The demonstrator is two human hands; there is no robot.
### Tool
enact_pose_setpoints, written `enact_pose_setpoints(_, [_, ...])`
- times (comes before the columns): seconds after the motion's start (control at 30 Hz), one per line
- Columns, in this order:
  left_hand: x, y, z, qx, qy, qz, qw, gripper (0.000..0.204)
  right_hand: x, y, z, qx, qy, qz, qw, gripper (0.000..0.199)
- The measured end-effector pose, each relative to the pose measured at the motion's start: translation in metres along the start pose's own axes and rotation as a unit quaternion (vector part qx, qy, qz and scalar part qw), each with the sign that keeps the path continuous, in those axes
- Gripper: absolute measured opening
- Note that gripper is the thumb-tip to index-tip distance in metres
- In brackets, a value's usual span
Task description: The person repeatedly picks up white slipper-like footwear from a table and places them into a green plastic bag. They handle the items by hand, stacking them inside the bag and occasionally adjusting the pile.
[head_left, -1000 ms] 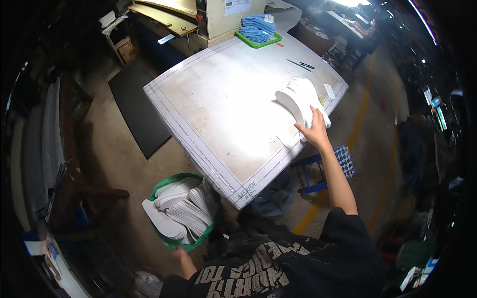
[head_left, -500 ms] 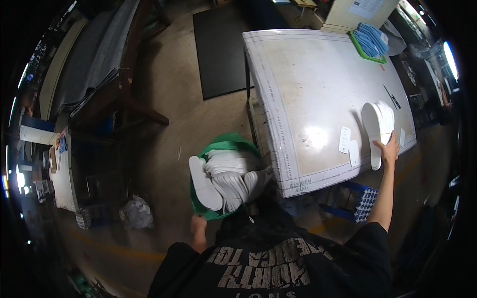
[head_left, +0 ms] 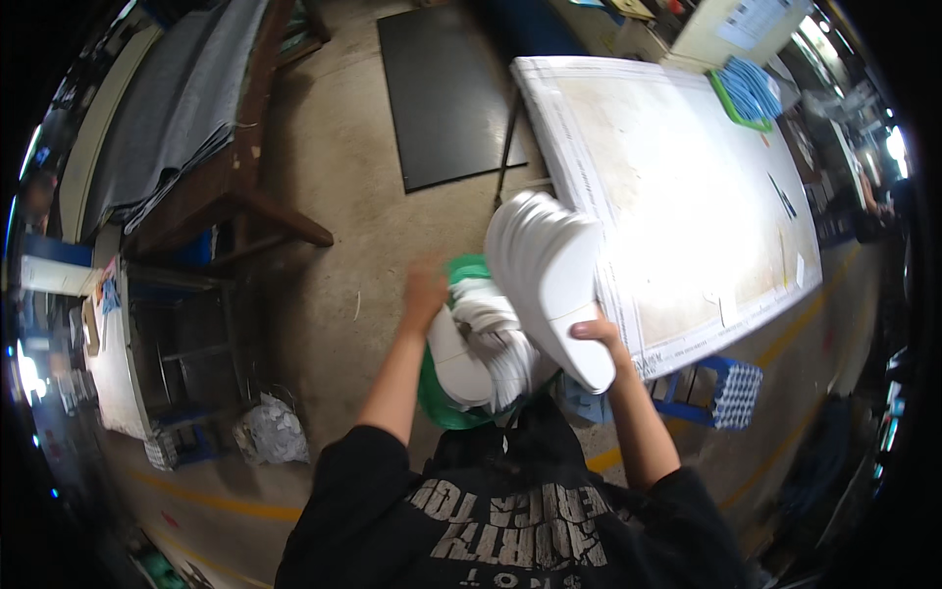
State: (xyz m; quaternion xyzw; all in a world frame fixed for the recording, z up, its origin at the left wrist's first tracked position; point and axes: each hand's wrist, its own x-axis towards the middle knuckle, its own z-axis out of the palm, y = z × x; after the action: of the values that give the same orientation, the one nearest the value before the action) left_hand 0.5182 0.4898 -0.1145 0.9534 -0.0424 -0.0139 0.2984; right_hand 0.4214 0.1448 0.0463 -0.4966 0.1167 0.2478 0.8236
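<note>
A fanned stack of white shoe insoles (head_left: 549, 260) is gripped in my right hand (head_left: 601, 334), thumb on top of the near end. A thin band seems to run across the stack. It is held in the air over the right side of a green bag (head_left: 432, 398) and past the table's left edge. More white insoles (head_left: 459, 365) fill the bag in bundles, partly hidden by the held stack. My left hand (head_left: 426, 291) is raised at the bag's far left rim; motion smears its fingers, so their grip cannot be made out.
On the right stands a white-topped table (head_left: 667, 167) with a green tray of blue cloths (head_left: 748, 93), a pen (head_left: 782, 194) and a white tag (head_left: 728, 310). A checked blue stool (head_left: 731, 393) sits below it. A black mat (head_left: 451, 98) and a plastic bag (head_left: 273, 430) lie on the floor.
My right hand has carried the insole stack left, off the table to above the bag. My left hand has moved up from the bag's near left side to its far rim.
</note>
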Motion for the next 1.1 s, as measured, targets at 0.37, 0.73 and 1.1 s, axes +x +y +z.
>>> enact_pose_setpoints(0.37, [-0.021, 0.013, 0.007, -0.013, -0.09, -0.097, 0.991, 0.013, 0.021, 0.09, -0.039, 0.091, -0.018, 0.301, 0.949, 0.086])
enact_pose_setpoints(0.73, [-0.056, -0.017, -0.023, 0.014, -0.044, -0.074, 0.996, 0.02, 0.042, 0.145, -0.063, 0.056, -0.058, 0.286, 0.955, 0.033])
enact_pose_setpoints(1.1, [-0.057, -0.021, -0.037, -0.01, -0.069, -0.151, 0.986, 0.024, 0.126, 0.052, 0.06, -0.376, -0.139, 0.363, 0.841, 0.12])
